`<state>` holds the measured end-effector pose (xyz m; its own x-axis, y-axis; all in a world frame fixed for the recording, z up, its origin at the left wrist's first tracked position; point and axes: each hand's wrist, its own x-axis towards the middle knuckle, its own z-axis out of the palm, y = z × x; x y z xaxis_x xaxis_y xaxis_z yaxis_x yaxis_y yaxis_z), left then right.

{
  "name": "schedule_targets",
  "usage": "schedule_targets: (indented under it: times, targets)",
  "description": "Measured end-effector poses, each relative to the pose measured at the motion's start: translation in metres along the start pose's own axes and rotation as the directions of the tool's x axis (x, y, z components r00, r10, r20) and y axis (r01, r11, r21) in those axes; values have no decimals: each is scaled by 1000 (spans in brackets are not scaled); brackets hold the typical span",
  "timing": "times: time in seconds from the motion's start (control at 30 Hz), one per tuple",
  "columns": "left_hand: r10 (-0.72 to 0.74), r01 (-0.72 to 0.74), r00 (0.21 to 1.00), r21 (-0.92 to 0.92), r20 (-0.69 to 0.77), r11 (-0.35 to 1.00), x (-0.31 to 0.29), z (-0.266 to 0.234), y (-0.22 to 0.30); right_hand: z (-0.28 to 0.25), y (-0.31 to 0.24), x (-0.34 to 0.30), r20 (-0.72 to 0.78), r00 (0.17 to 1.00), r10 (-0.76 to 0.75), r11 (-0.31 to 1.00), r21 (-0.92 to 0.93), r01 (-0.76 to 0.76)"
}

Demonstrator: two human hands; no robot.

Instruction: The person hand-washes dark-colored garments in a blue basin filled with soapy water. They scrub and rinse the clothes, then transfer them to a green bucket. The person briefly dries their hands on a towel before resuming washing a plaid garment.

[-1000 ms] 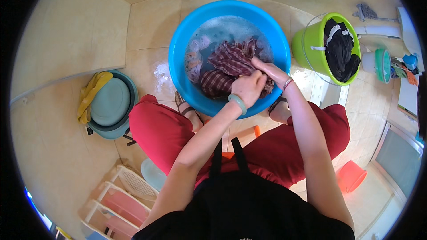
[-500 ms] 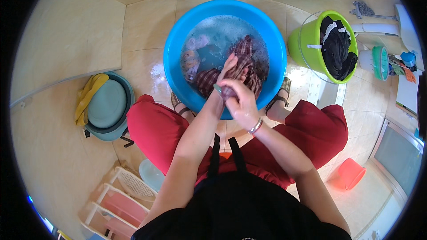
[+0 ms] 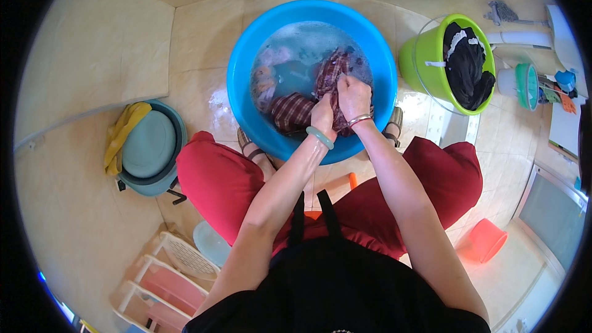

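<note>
A large blue basin (image 3: 237, 80) of sudsy water stands on the floor between my feet. In it lies a dark red plaid garment (image 3: 293, 112), wet and bunched, partly under water. My left hand (image 3: 323, 114), below a green bangle, is closed on the cloth near the basin's near side. Beside it to the right, my right hand (image 3: 354, 97) makes a fist around another fold of the same garment. A pale wet cloth (image 3: 265, 80) floats at the basin's left side, away from both hands.
Right of the basin stands a green bucket (image 3: 425, 58) holding dark clothes (image 3: 467, 71). Stacked grey-green basins (image 3: 148, 145) with a yellow cloth (image 3: 125, 132) lean by the left wall. A small pink bucket (image 3: 487, 240) sits at lower right, a white rack (image 3: 154, 283) at lower left.
My right hand has left my left wrist and moved up and right onto the plaid garment. My left hand has drawn back toward me and closed on the cloth.
</note>
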<state>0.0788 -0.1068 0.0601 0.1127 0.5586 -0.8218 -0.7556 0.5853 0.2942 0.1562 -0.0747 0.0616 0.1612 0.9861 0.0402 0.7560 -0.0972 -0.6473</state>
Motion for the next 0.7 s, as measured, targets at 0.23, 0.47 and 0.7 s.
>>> schedule_targets:
  times: [0.23,0.47,0.7]
  targets:
    - [207,-106,827,-216,522,971,13,-52,3,-17,-73,-74,-5,952,-307,937,174,303]
    - [119,-115,992,78,-52,990,-9,7,1,-3,31,12,189,967,171,976,-165,-140]
    - [521,-635,600,758,607,-152,-45,17,28,-73,12,31,608,768,203,605,539,-587]
